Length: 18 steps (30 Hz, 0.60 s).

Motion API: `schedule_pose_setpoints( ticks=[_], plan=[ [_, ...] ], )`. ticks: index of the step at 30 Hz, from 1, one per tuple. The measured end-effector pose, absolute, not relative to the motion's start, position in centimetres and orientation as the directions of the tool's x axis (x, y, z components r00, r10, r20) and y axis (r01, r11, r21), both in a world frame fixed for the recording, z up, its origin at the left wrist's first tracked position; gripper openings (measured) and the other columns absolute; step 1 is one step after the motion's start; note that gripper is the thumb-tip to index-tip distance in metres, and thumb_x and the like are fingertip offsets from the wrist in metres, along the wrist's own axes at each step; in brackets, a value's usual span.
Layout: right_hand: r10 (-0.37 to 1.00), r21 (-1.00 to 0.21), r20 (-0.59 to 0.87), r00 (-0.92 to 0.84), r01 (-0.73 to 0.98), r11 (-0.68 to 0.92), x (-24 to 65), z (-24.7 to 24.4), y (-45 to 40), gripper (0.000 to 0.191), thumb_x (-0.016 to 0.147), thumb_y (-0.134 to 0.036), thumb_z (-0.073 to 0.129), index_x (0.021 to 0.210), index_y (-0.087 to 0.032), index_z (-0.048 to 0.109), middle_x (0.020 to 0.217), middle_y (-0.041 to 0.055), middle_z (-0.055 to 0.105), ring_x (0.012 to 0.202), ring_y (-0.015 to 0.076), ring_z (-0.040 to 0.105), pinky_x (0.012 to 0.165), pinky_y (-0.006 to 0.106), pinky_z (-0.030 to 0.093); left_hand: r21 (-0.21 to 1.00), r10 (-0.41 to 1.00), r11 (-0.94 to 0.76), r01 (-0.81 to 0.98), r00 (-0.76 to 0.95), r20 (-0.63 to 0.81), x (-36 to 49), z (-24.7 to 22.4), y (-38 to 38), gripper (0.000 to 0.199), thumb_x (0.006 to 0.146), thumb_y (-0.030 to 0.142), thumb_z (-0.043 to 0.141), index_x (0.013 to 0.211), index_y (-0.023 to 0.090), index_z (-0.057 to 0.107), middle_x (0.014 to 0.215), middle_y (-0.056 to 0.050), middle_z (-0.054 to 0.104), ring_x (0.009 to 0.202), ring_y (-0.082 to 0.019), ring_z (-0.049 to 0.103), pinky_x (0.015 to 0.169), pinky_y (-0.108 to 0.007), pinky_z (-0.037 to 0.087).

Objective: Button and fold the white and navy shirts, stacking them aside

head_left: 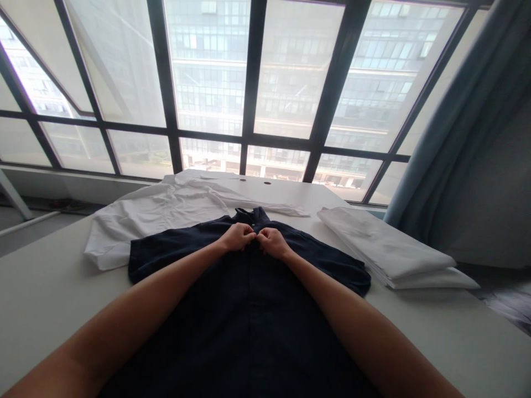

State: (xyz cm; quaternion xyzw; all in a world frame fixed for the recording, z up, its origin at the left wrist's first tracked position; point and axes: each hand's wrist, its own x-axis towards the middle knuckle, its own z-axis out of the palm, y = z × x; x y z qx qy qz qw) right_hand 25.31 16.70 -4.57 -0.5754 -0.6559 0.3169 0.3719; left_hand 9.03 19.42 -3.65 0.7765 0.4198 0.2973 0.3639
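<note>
Forearms [136, 315] flank the shirt [249, 309] — at their ends, left hand [238, 237] and right hand [271, 242], close together, pinch its front just below the collar [251, 214]. Navy, short-sleeved, it lies front up, sleeves spread, collar toward the tabletop's [50, 282] far edge. White garment [157, 207] rumpled at left; folded cloth [394, 243] near the right edge.

Reaching inward from seven and five o'clock; pinching with left hand [239, 237] and right hand [272, 242], close together.
</note>
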Motion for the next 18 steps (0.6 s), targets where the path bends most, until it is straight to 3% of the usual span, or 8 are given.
schedule_pose_setpoints(
  ticks=[4,9,15,18],
  plan=[
    [0.992,-0.86,0.094,-0.082,0.495,0.123,25.4,-4.4,16.8,0.02,0.085,-0.016,0.054,0.065,-0.018,0.052,0.048,-0.0054,0.053,0.037,0.0081,0.051,0.037,0.017,0.037,0.805,0.859,-0.397,0.442,0.487,0.156,8.8,-3.9,19.9,0.018,0.08,0.031,0.062,0.079,0.014,0.064,0.057,0.004,0.055,0.043,-0.008,0.047,0.044,-0.02,0.034],
    [0.994,-0.883,0.084,-0.075,0.457,0.109,25.6,-4.4,16.9,0.022,0.084,-0.015,0.049,0.063,-0.018,0.051,0.043,-0.0071,0.048,0.034,0.0085,0.049,0.035,0.018,0.035,0.667,0.839,-0.522,0.531,0.463,0.288,8.4,-4.5,20.6,0.014,0.075,0.025,0.059,0.076,0.013,0.067,0.062,0.001,0.059,0.058,-0.012,0.051,0.056,-0.023,0.037],
    [0.99,-0.844,0.115,-0.086,0.516,0.143,25.7,-4.4,16.5,0.006,0.08,-0.016,0.059,0.075,-0.016,0.061,0.05,-0.0047,0.057,0.039,0.0096,0.053,0.038,0.018,0.04,0.675,0.852,-0.496,0.546,0.456,0.257,8.9,-4.4,20.6,0.019,0.078,0.025,0.051,0.068,0.013,0.062,0.056,0.003,0.052,0.054,-0.011,0.044,0.053,-0.024,0.032],
    [0.984,-0.846,0.147,-0.105,0.502,0.18,25.7,-4.5,16.4,0.007,0.083,-0.02,0.06,0.079,-0.015,0.063,0.054,-0.0027,0.06,0.039,0.0094,0.053,0.038,0.018,0.04,0.7,0.862,-0.481,0.528,0.429,0.269,9.2,-4.5,20.5,0.017,0.077,0.024,0.052,0.064,0.015,0.059,0.054,0.003,0.048,0.054,-0.011,0.043,0.053,-0.024,0.031]
  ],
)
